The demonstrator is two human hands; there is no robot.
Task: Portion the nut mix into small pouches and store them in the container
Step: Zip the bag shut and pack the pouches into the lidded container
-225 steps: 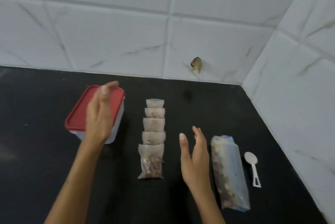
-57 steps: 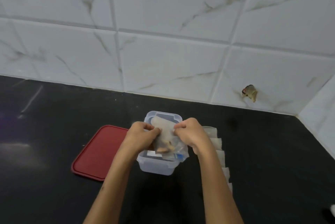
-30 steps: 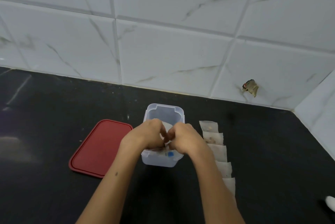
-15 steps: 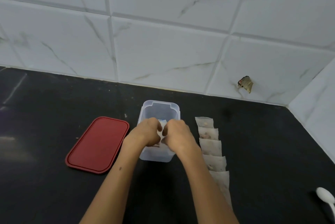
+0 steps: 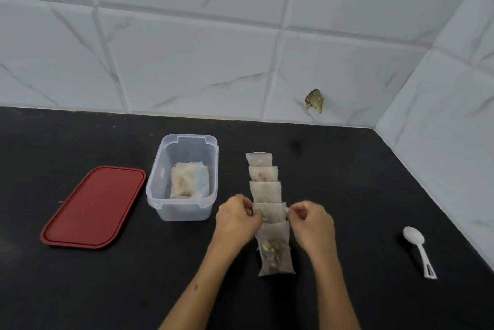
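Low in the centre of the frame, our left hand (image 5: 236,220) and right hand (image 5: 311,225) pinch the two side edges of the fourth pouch (image 5: 270,212) in a row of five overlapping pouches (image 5: 266,192) on the black counter (image 5: 347,196). Left of the row stands the open container (image 5: 163,188) holding the nut mix bag (image 5: 188,180); the red lid (image 5: 93,206) lies further left, a white spoon (image 5: 418,248) far right.

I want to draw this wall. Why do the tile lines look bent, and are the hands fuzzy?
Head view: the wide lens curves the tile lines, most near the edges. Head view: the left hand and right hand look slightly soft at the pouch; the spoon looks sharper.
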